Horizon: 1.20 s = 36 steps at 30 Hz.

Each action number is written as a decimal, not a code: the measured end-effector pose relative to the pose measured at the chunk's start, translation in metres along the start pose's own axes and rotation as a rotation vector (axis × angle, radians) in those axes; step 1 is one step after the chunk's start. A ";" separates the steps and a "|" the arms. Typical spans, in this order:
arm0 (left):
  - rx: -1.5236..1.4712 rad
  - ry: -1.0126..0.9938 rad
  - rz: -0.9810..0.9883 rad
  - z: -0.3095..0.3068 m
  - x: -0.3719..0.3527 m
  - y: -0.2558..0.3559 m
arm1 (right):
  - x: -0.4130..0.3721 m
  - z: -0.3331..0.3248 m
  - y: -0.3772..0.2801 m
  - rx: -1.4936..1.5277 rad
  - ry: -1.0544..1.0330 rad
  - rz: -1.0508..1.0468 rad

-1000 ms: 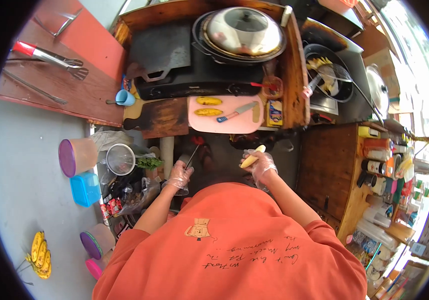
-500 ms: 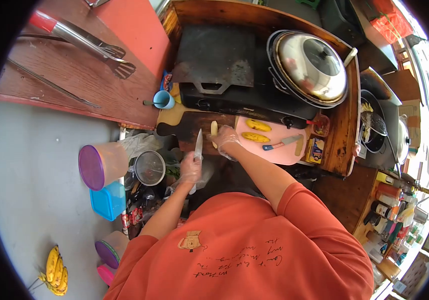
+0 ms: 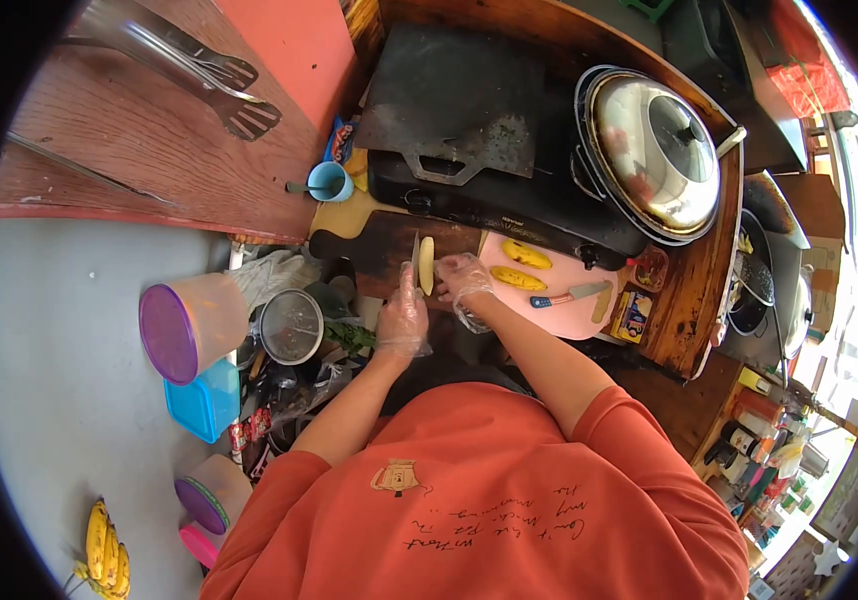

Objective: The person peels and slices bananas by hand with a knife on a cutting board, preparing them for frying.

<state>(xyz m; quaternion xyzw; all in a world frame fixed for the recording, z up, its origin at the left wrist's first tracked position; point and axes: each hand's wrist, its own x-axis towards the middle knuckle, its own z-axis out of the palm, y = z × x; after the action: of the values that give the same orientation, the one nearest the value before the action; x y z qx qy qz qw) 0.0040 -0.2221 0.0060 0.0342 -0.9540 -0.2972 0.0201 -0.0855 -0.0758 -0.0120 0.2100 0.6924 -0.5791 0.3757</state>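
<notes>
My left hand [image 3: 403,318], in a clear plastic glove, grips a kitchen knife [image 3: 416,250] whose narrow blade points away from me along the left side of a peeled banana [image 3: 427,264]. The banana lies lengthwise on a dark wooden cutting board [image 3: 374,248]. From the right, my gloved right hand [image 3: 463,278] holds it with bent fingers at its near end. Two unpeeled yellow bananas [image 3: 521,266] and a second knife [image 3: 571,295] with a blue handle rest on the pink cutting board [image 3: 561,318] beside that hand.
Behind the boards stands a black stove [image 3: 509,215] with a flat dark plate [image 3: 449,100] and a lidded pot [image 3: 649,150]. A light blue cup [image 3: 330,182] is at the board's far left. Tongs [image 3: 199,75] lie on the red-brown counter; plastic containers [image 3: 194,325] stand left.
The knife has turned more upright and come against the banana's left side. My right hand has shifted toward the banana's near end. The whole view has shifted slightly.
</notes>
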 end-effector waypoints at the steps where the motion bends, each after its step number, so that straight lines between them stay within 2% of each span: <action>1: 0.000 -0.002 -0.006 0.001 0.000 0.001 | 0.000 0.001 0.000 0.008 -0.002 -0.001; 5: 0.079 -0.028 -0.024 0.004 0.001 0.008 | 0.005 0.008 0.005 0.043 -0.004 -0.020; 8: 0.116 -0.055 -0.027 0.006 0.001 0.011 | 0.024 0.009 0.018 -0.096 -0.010 -0.081; 10: 0.141 -0.067 -0.026 0.010 -0.001 0.010 | 0.037 0.012 0.027 -0.242 0.032 -0.192; 13: 0.143 -0.056 -0.030 0.014 -0.002 0.008 | 0.034 0.012 0.025 -0.301 0.088 -0.151; 14: 0.138 -0.056 -0.031 0.014 -0.002 0.008 | 0.024 0.012 0.015 -0.303 0.085 -0.150; 16: 0.132 -0.055 -0.038 0.014 -0.003 0.009 | 0.008 0.012 0.000 -0.127 0.039 -0.059; 20: 0.160 -0.103 -0.073 0.013 -0.002 0.015 | 0.020 0.014 0.014 -0.145 0.040 -0.104; 22: 0.180 -0.137 -0.103 0.013 -0.002 0.017 | 0.034 0.016 0.028 -0.193 0.080 -0.213; 27: 0.199 -0.109 -0.049 0.016 -0.005 0.015 | 0.046 0.015 0.038 -0.264 0.078 -0.240; 34: 0.244 -0.134 -0.064 0.020 -0.005 0.019 | 0.052 0.017 0.044 -0.271 0.075 -0.268; 36: 0.263 -0.194 -0.097 0.018 -0.005 0.022 | 0.048 0.015 0.042 -0.278 0.073 -0.272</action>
<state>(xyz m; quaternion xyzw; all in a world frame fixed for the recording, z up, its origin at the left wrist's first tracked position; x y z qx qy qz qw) 0.0069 -0.1930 0.0036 0.0537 -0.9794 -0.1723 -0.0911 -0.0814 -0.0869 -0.0767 0.0815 0.8007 -0.5155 0.2939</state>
